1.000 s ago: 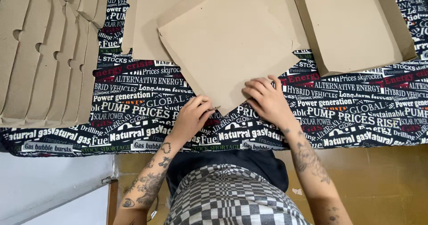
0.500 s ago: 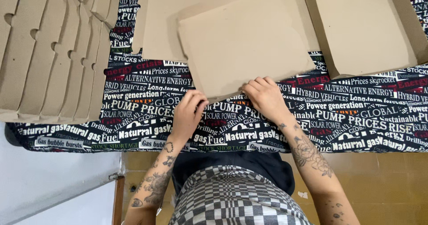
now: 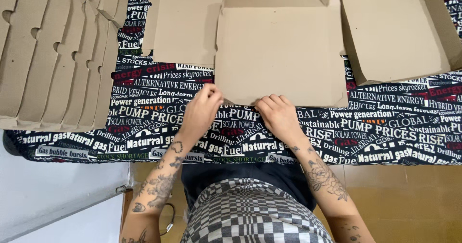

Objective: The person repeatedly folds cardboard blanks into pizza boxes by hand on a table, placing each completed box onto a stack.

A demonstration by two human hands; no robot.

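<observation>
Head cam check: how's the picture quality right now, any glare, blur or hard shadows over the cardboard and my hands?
Head view: light is even and soft, no glare on the matte cardboard box. Only a faint shadow sits along its left wall. Left hand and right hand are sharp, no motion blur. The printed tablecloth is crisp. The flat cardboard stack fans outward near the left edge, hinting at wide-lens stretch.

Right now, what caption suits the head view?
Both hands, left and right, grip the near edge of a flat brown cardboard box blank.

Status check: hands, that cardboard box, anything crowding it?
Left hand and right hand both at near edge of cardboard box, grip unclear. Box lies square on printed tablecloth. Folded box touches its right side.
</observation>
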